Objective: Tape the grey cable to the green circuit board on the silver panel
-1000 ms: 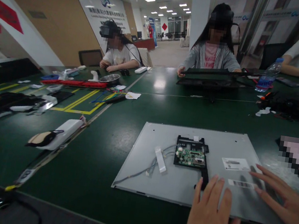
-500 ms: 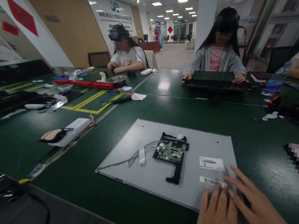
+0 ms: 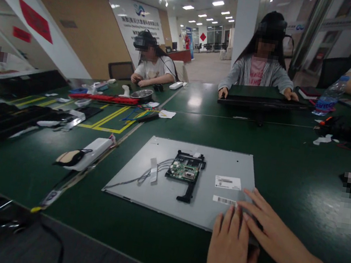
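Panel (image 3: 159,197), pale grey, lies flat on the green table (image 3: 81,205) in the head view, bearing a green circuit board (image 3: 182,171) in a black bracket (image 3: 190,191), with grey wires (image 3: 124,181) to its left. The person's left hand (image 3: 230,240) reaches over the near right corner, fingers extended, clasping nothing visible; the right hand (image 3: 265,222), likewise unclenched, lies just beside it, near two white labels (image 3: 227,183). Whether the fingertips press down cannot be told.

green table (image 3: 289,166) | grey metal panel (image 3: 162,193): near side | white oblong case (image 3: 97,150): left of panel | clear bottle (image 3: 330,96): far right
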`<state>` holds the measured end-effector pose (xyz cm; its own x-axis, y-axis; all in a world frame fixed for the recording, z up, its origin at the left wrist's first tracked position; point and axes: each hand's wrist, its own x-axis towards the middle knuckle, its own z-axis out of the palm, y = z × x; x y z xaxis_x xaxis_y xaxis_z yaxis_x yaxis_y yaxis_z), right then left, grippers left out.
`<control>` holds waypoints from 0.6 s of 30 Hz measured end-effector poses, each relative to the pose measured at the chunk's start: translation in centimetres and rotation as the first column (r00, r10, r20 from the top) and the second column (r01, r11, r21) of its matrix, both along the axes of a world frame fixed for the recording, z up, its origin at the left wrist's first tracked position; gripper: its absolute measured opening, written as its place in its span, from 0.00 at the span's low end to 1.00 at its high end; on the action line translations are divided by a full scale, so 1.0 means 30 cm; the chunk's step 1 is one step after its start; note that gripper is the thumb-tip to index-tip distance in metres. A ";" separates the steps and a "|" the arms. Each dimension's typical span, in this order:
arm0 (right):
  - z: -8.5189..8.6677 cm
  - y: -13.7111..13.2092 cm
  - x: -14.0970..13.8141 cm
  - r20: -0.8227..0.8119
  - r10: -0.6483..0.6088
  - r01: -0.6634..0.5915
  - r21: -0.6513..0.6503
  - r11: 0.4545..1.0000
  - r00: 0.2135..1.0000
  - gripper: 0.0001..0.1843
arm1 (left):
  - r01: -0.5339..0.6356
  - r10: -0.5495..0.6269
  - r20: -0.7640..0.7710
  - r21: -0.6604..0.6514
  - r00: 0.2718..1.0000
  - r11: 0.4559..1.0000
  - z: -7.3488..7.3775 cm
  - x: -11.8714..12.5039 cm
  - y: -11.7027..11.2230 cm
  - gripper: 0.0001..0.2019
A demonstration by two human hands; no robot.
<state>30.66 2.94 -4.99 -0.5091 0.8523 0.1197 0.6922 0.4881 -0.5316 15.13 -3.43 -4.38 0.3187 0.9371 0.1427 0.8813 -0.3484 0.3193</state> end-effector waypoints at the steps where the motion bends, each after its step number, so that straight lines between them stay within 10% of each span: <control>1: 0.004 0.005 -0.011 0.004 0.015 -0.015 0.005 1.000 1.000 0.22 | -0.005 0.005 -0.004 -0.002 1.000 1.000 0.007 -0.015 0.004 0.27; 18: 0.020 0.104 -0.172 0.190 0.212 -0.229 0.068 0.971 0.959 0.32 | -0.110 0.102 -0.076 -0.117 0.992 0.987 0.080 -0.221 0.068 0.30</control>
<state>25.50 6.07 -4.39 -0.7031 0.7067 0.0787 0.6422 0.6787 -0.3562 8.49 -1.39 -1.99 0.2219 0.9750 0.0074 0.9327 -0.2145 0.2901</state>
